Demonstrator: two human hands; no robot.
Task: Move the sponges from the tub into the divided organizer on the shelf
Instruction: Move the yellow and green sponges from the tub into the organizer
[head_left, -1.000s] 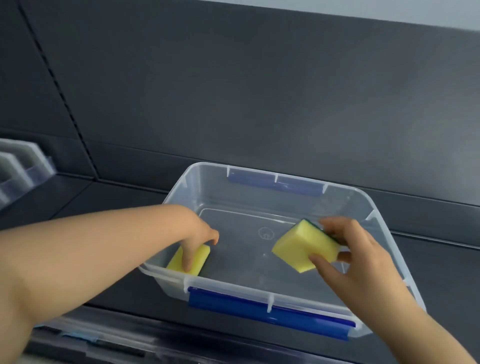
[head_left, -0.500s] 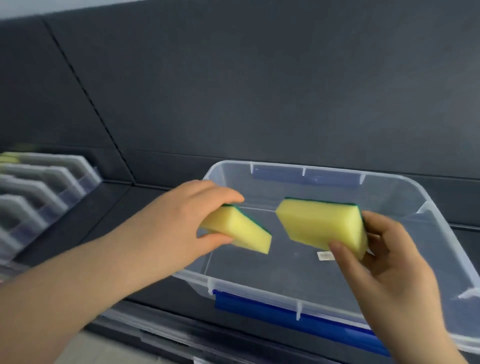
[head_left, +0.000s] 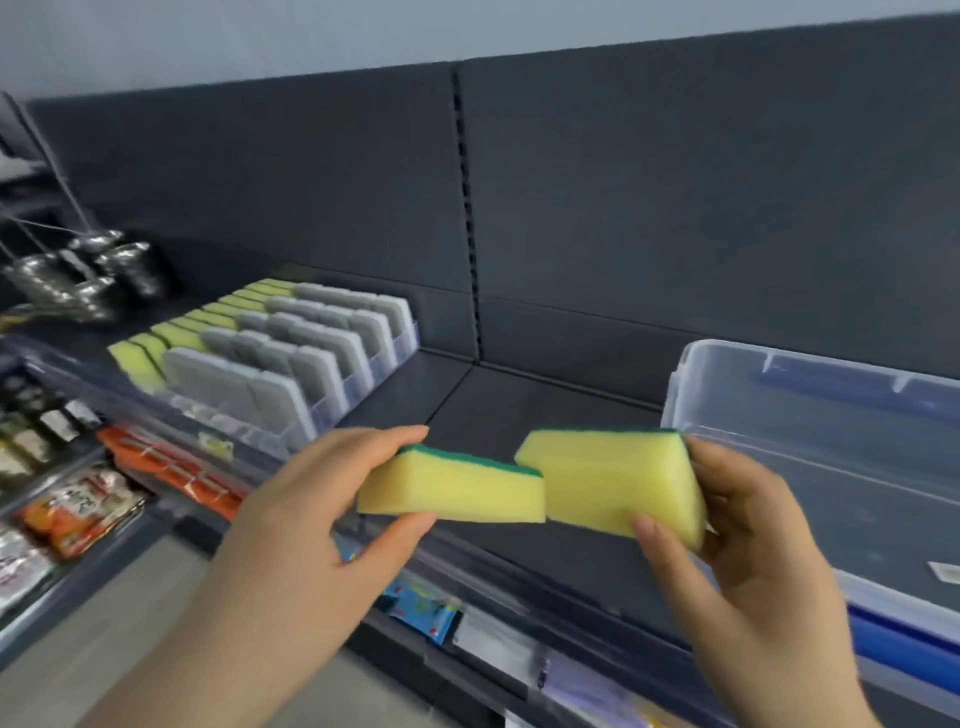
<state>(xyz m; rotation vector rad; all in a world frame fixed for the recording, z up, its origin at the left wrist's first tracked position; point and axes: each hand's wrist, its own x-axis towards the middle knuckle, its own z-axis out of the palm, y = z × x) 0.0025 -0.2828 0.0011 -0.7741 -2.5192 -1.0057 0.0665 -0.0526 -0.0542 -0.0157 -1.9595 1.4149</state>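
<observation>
My left hand (head_left: 317, 514) pinches a yellow sponge with a green scouring top (head_left: 457, 488) between thumb and fingers. My right hand (head_left: 748, 545) grips a second yellow sponge (head_left: 613, 483) the same way, its green edge just showing at the top. Both sponges hang side by side above the shelf's front edge, almost touching. The clear plastic tub (head_left: 727, 374) with blue latches stands on the shelf at the right; what shows of its floor is bare. The divided organizer (head_left: 332, 384) sits on the shelf at the left, with several yellow sponges standing in its left slots.
The dark grey shelf (head_left: 467, 405) runs between organizer and tub. Shiny metal items (head_left: 83, 275) hang at the far left. Packaged goods (head_left: 78, 509) fill the lower shelf at the left, and price tags line the shelf rail below my hands.
Both hands have carried their sponges out of the tub and leftward along the shelf. The view has swung left, bringing the whole organizer into sight and pushing the tub to the right edge.
</observation>
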